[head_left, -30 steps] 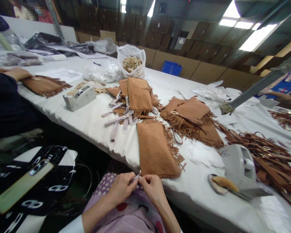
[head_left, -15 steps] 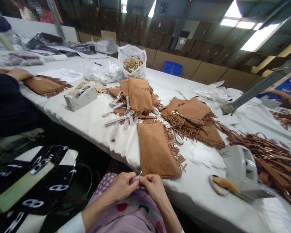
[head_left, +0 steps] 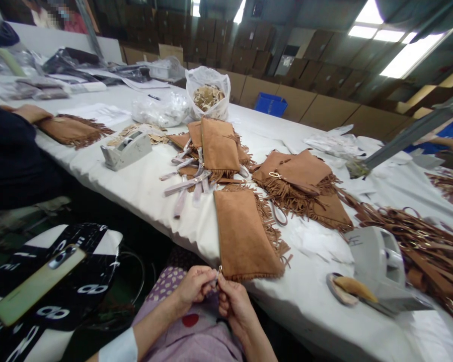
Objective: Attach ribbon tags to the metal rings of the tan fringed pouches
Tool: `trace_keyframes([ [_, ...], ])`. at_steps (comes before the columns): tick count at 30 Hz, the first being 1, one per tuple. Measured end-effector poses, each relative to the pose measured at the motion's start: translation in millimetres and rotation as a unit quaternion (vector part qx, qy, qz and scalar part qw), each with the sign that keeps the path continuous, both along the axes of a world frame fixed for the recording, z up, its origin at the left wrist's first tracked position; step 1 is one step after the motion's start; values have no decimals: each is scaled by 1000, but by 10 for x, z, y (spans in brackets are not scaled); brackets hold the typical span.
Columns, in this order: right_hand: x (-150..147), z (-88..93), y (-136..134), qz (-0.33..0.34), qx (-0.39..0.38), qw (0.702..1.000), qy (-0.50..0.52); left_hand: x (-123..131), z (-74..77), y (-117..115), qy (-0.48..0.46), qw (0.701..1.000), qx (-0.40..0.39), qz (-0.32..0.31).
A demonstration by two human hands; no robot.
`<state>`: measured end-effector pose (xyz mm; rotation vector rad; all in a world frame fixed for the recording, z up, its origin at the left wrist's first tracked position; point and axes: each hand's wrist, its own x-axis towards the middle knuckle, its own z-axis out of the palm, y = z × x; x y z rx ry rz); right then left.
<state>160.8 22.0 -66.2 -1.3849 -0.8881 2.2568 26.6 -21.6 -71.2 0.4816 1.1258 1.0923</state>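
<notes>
A tan suede fringed pouch (head_left: pixel 245 234) lies flat at the table's front edge, its near left corner by my fingers. My left hand (head_left: pixel 197 285) is closed in a pinch on a small pale-wrapped strap (head_left: pixel 214 280) at the metal clasp on that corner. My right hand (head_left: pixel 236 304) pinches the same spot from the other side, its other fingers curled. Most of the strap is hidden by my fingers. Behind this pouch sits a stack of similar pouches (head_left: pixel 221 146) with pale-wrapped straps (head_left: pixel 186 188) hanging to the left.
More fringed pouches (head_left: pixel 298 173) lie to the right, with loose brown straps (head_left: pixel 430 251) beyond. Tape dispensers stand left (head_left: pixel 126 150) and right (head_left: pixel 379 256). A plastic bag (head_left: pixel 208 93) stands behind. On a patterned seat at lower left lies a phone (head_left: pixel 41 286). A co-worker's dark sleeve (head_left: pixel 11 156) is at left.
My right hand has turned and dropped slightly, with its fingers curling more. My left hand stays pinched at the pouch corner. The pouch lies as before.
</notes>
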Motion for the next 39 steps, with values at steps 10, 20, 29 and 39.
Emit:
trace_keyframes([
  [10,187,-271,-49,23,158,977,-145,-8,-101,-1,-31,998,-26,42],
  [20,83,30,-180,10,167,984,-58,-49,7,-50,323,941,102,8],
  [29,-36,19,-180,-8,145,989,-19,34,-35,-82,122,991,3,58],
  [39,-124,119,-163,33,40,994,92,80,-88,-94,-106,989,-61,86],
])
